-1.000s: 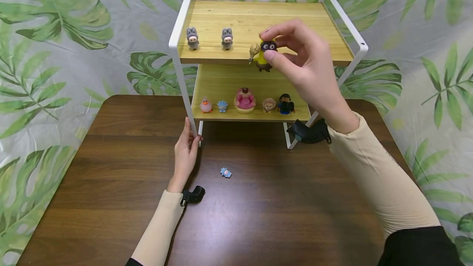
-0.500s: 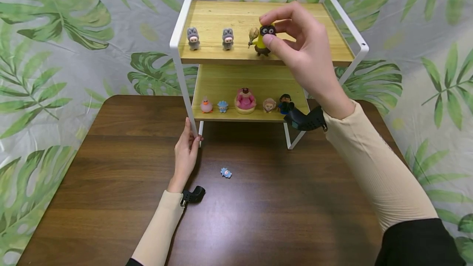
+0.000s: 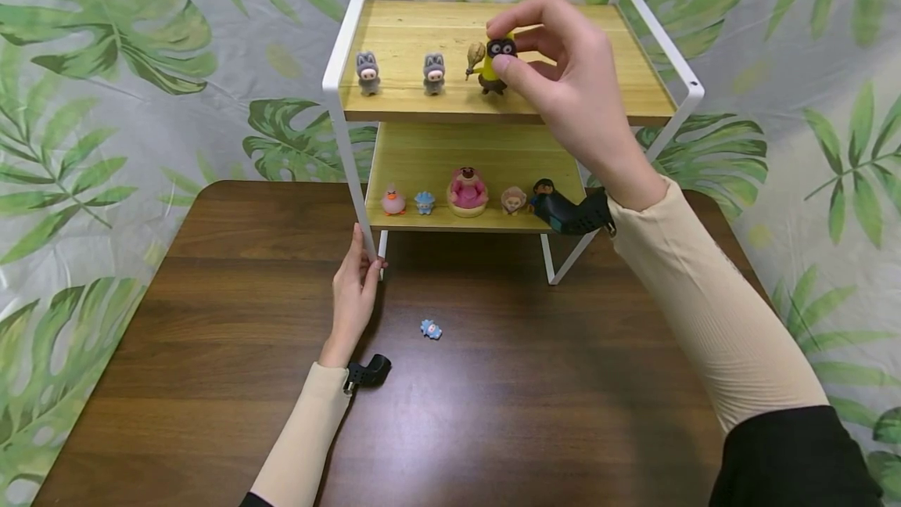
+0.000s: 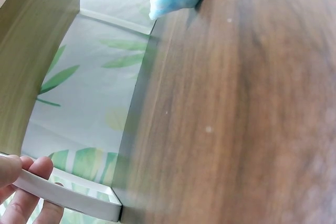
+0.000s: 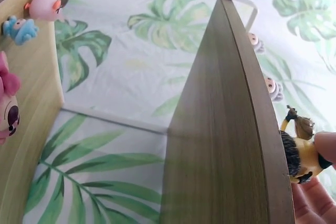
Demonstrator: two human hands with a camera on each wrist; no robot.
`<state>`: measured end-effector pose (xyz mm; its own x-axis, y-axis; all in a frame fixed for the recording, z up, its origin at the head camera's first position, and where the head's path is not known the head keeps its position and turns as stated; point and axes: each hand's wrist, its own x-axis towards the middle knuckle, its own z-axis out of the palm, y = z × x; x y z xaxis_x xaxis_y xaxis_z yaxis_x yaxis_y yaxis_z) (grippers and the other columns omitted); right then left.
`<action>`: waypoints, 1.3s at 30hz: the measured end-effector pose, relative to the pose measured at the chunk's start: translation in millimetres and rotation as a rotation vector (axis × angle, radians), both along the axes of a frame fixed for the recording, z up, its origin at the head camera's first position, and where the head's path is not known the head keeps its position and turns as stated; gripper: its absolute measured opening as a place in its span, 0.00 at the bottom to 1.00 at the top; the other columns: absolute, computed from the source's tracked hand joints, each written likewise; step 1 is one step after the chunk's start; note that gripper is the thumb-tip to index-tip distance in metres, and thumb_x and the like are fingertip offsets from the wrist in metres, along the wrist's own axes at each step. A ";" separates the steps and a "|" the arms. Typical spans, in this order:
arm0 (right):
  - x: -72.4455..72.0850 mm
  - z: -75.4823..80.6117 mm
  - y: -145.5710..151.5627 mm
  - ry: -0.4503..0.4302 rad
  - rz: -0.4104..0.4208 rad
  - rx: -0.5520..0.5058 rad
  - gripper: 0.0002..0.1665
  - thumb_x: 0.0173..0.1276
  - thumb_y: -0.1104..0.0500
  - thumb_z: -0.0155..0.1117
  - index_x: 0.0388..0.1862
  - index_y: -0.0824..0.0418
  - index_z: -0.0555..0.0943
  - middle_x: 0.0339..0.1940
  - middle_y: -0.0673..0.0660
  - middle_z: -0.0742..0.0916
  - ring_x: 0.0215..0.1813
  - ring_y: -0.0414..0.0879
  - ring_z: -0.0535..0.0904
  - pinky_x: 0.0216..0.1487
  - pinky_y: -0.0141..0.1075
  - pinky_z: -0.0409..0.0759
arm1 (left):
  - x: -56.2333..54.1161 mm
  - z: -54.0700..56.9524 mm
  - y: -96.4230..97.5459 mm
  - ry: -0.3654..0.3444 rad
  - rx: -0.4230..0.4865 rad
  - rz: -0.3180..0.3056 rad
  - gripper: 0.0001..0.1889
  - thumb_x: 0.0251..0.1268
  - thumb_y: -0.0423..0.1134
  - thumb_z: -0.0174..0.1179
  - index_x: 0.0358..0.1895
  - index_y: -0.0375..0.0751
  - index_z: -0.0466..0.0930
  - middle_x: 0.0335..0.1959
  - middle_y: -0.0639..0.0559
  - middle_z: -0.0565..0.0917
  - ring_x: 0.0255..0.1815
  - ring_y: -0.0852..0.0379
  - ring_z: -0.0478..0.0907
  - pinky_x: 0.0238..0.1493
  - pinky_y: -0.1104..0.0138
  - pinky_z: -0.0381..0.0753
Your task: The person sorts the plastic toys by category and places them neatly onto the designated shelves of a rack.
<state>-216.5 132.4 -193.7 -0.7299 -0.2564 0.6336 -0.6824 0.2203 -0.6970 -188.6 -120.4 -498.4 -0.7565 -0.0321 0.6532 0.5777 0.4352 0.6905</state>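
Note:
My right hand pinches a yellow Minion figurine between thumb and fingers, upright at the front of the upper shelf. In the right wrist view, the feet of the Minion figurine are at the shelf's front edge; whether they touch the wood I cannot tell. Two grey rabbit-eared figurines stand to its left on that shelf. Down at the lower left, my left hand holds the rack's white metal leg, its fingers round the bar in the left wrist view.
Along the lower shelf stand several small figures, among them a pink bear and a pink duck. A small blue figurine lies on the brown table before the rack. Leaf-patterned cloth hangs behind.
My right hand has lifted the Minion figurine from before the upper shelf's edge up over the shelf, and slightly left. The left hand stays on the leg.

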 end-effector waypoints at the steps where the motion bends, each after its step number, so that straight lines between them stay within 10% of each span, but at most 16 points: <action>1: -0.2 0.7 -0.4 -0.019 -0.010 0.004 0.11 0.65 0.70 0.60 0.47 0.66 0.79 0.49 0.56 0.80 0.48 0.47 0.78 0.46 0.34 0.78 | 0.1 -0.2 -0.1 0.001 0.000 0.000 0.43 0.67 0.24 0.54 0.76 0.68 0.48 0.34 0.37 0.77 0.33 0.45 0.81 0.35 0.75 0.76; 21: -2.2 0.9 0.3 -0.028 -0.027 0.049 0.10 0.65 0.70 0.59 0.46 0.67 0.79 0.50 0.56 0.80 0.51 0.46 0.79 0.51 0.36 0.77 | 0.2 0.6 -0.3 -0.013 -0.010 0.005 0.44 0.67 0.24 0.54 0.76 0.68 0.47 0.35 0.36 0.77 0.33 0.45 0.81 0.33 0.65 0.79; 39: 1.4 0.3 6.8 -0.060 0.021 -0.083 0.13 0.62 0.73 0.60 0.46 0.67 0.78 0.55 0.61 0.77 0.56 0.52 0.75 0.57 0.39 0.74 | 0.2 0.5 -0.7 -0.023 -0.001 0.000 0.44 0.67 0.24 0.54 0.76 0.69 0.47 0.35 0.36 0.77 0.33 0.45 0.81 0.37 0.77 0.75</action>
<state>-215.0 139.2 -193.4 -0.7621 -0.2206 0.6087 -0.6429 0.1466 -0.7518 -188.4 -121.1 -497.9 -0.7713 -0.0311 0.6357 0.5619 0.4358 0.7031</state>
